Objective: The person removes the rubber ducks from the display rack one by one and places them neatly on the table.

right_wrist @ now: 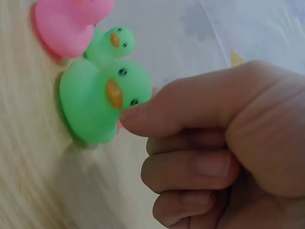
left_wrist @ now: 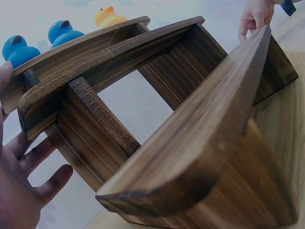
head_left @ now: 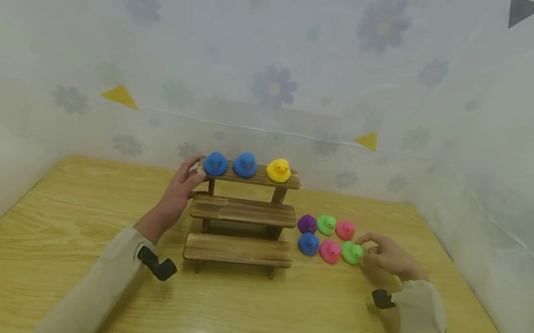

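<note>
A three-tier wooden display stand (head_left: 243,211) stands on the table. On its top shelf sit two blue rubber ducks (head_left: 245,165) and a yellow rubber duck (head_left: 279,170). My left hand (head_left: 179,191) grips the left end of the top shelf, with several fingers spread behind the stand in the left wrist view. To the right of the stand, my right hand (head_left: 390,256) holds a light green rubber duck (right_wrist: 90,100) at its head, the thumb against its face and the other fingers curled. That duck is still on the table; its far side is hidden.
Beside the green duck lie a purple duck (head_left: 307,224), a blue duck (head_left: 309,244), another green duck (head_left: 327,224) and two pink ducks (head_left: 330,251). The lower two shelves of the stand face me. A flower-patterned sheet (head_left: 279,47) surrounds the table's back and sides.
</note>
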A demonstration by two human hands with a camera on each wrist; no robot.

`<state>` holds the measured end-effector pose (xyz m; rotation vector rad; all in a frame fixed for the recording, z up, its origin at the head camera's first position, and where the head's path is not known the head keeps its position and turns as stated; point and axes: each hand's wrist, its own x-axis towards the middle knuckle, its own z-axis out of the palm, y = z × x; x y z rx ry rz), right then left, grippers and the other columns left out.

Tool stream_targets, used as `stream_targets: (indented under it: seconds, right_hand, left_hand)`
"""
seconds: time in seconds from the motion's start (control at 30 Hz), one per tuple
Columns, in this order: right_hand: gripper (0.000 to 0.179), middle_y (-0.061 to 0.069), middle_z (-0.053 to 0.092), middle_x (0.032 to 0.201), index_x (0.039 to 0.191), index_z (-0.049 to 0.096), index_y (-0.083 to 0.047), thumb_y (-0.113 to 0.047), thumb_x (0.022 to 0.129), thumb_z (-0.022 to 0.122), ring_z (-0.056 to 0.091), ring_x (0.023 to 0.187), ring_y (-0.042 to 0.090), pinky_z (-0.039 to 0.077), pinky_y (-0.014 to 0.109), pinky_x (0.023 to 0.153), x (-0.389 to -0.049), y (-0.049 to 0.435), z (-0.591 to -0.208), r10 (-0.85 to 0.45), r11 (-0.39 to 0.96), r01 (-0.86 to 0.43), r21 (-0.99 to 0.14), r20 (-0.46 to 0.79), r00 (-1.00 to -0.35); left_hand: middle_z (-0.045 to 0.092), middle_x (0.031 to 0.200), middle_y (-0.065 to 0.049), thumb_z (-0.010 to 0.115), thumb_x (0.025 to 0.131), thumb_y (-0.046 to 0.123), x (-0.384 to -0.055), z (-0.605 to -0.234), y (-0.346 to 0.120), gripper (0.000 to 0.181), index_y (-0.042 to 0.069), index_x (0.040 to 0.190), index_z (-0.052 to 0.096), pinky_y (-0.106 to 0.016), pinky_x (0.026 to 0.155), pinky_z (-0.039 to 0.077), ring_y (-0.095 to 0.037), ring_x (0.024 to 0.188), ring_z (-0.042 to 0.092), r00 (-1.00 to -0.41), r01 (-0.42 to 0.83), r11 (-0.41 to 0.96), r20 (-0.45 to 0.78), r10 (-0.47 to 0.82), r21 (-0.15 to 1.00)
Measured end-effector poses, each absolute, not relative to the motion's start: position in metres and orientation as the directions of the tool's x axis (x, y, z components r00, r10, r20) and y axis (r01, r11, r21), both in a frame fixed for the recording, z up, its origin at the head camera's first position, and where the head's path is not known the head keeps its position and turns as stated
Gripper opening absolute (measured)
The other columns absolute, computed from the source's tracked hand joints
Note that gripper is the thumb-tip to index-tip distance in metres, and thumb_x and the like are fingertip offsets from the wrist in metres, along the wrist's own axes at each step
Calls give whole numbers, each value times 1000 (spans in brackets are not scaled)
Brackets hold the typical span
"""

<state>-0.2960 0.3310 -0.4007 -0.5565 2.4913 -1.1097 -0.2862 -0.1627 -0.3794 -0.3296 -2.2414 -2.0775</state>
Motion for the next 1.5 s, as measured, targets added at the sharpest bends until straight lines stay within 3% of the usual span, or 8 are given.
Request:
stream_targets:
  seconds: [0.2, 0.53, 0.67, 0.8, 1.03, 1.23, 1.5]
  right_hand:
    - [31, -8, 29, 57, 122, 50, 4, 5, 91, 48, 23, 50, 4, 25, 21, 48, -296, 324, -394, -471, 622, -200, -757, -158, -868]
    - [34, -6, 31, 60, 127, 48, 6, 4, 93, 47, 21, 47, 3, 25, 22, 43, -296, 301, -390, -492, 561, -318, -764, 2, -871]
    - [28, -3, 44, 61, 125, 49, 6, -2, 98, 50, 27, 48, 3, 29, 24, 44, -297, 287, -389, -486, 517, -351, -781, 69, -871]
    - [29, -2, 47, 63, 124, 50, 6, -6, 98, 54, 31, 47, 3, 33, 23, 44, -295, 273, -386, -472, 495, -383, -780, 129, -872]
    - [27, -6, 38, 62, 123, 52, 4, 0, 96, 53, 32, 49, 3, 37, 25, 50, -293, 253, -385, -502, 415, -483, -771, 249, -828]
    - [27, -6, 36, 61, 125, 52, 0, -2, 98, 52, 30, 48, 6, 36, 26, 48, -294, 238, -383, -511, 351, -528, -773, 315, -800]
    - [27, -6, 36, 61, 125, 52, -1, -4, 98, 52, 31, 49, 3, 36, 24, 50, -291, 219, -377, -473, 365, -507, -781, 313, -824]
  left_hand:
    - [15, 159, -15, 39, 103, 36, -286, -381, -161, 59, 18, 155, 16, -64, 109, 20, -36, 144, 20, -976, 195, 55, 188, 107, 979]
    - [26, 154, -21, 37, 104, 32, -285, -382, -163, 57, 20, 155, 15, -64, 108, 22, -39, 141, 28, -971, 221, 60, 214, 110, 973]
    - [26, 154, -20, 37, 104, 31, -286, -382, -161, 56, 20, 155, 16, -63, 108, 23, -38, 140, 29, -970, 223, 58, 215, 111, 973]
    - [25, 155, -19, 37, 104, 32, -287, -383, -160, 57, 19, 155, 16, -63, 108, 23, -38, 139, 30, -970, 221, 55, 214, 116, 974]
    - [22, 156, -18, 37, 103, 32, -286, -383, -159, 58, 18, 155, 15, -63, 108, 22, -38, 141, 28, -971, 213, 48, 206, 117, 976]
    - [26, 154, -19, 37, 103, 32, -286, -381, -160, 58, 19, 155, 15, -63, 108, 23, -38, 140, 30, -971, 218, 50, 211, 115, 975]
    - [27, 153, -21, 37, 104, 33, -286, -379, -162, 59, 18, 155, 14, -63, 108, 23, -39, 140, 30, -972, 214, 60, 206, 117, 975]
